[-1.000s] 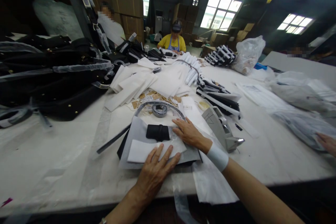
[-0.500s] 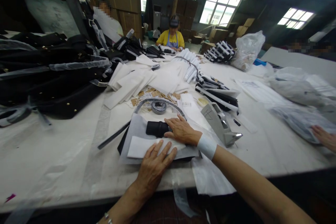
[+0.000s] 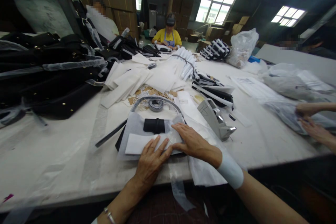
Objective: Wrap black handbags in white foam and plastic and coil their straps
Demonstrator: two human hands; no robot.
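Worktable [image 3: 52,154]: white top, fills most of the view, cluttered.
Pile of black bags [image 3: 52,77]: far-left side of the table, some in clear film.
Plastic bags [image 3: 291,87]: right side. A co-worker's two hands [image 3: 309,120] are on them, well apart from the person's own.
Stack of folded white sheets [image 3: 147,77]: table centre, beyond the work area.
Grey sheet [image 3: 131,129]: near the front edge, directly before the person, lying over a flat black piece that shows only at the sheet's left and lower edges.
Tape dispenser [image 3: 214,119]: grey, just to the right of the grey sheet, not touching either hand.
White paper [image 3: 136,143]: flat on the grey sheet, at its near side.
L hand [image 3: 151,162]: palm down, fingers straight and spread, tips pressing on the white paper. Grips nothing.
R hand [image 3: 193,141]: palm down, fingers stretched out flat on thin film at the sheet's right side, beside the L fingertips. Grips nothing. White band on the wrist.
Black pouch [image 3: 154,125]: small, folded, on the grey sheet above the white paper, approx. between both hands' fingertips. R fingertips are near it, but contact can't be told.
Tape roll [image 3: 155,104]: just beyond the pouch, on the table.
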